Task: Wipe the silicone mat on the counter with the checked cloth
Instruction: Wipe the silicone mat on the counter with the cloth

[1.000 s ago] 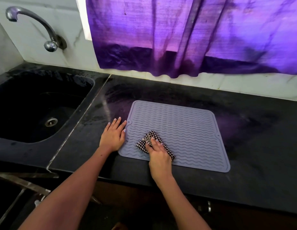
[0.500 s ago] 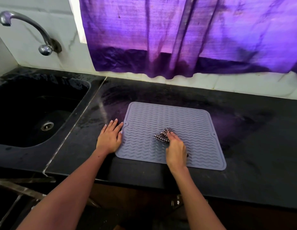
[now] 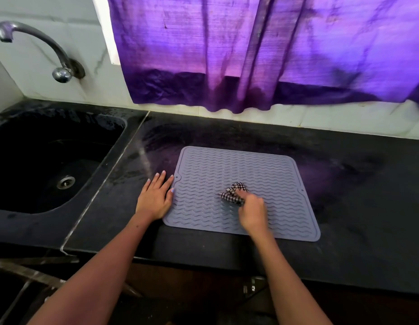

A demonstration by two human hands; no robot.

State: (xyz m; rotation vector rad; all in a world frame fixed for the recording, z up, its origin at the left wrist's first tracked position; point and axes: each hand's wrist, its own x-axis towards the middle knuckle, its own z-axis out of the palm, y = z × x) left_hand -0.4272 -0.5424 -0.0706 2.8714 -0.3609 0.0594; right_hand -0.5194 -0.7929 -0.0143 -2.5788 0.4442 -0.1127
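Observation:
A grey silicone mat with wavy ridges lies flat on the black counter. My right hand grips a bunched black-and-white checked cloth and holds it against the middle of the mat. The hand covers the near part of the cloth. My left hand lies flat, fingers straight, on the counter at the mat's left edge, with the fingertips touching that edge.
A black sink with a metal drain is set into the counter at the left, under a curved metal tap. A purple curtain hangs over the white tiled wall behind. The counter's front edge runs just below the mat.
My right hand has slid the cloth from the mat's near-left part toward its middle, and the cloth has bunched up. My left hand has stayed at the mat's left edge.

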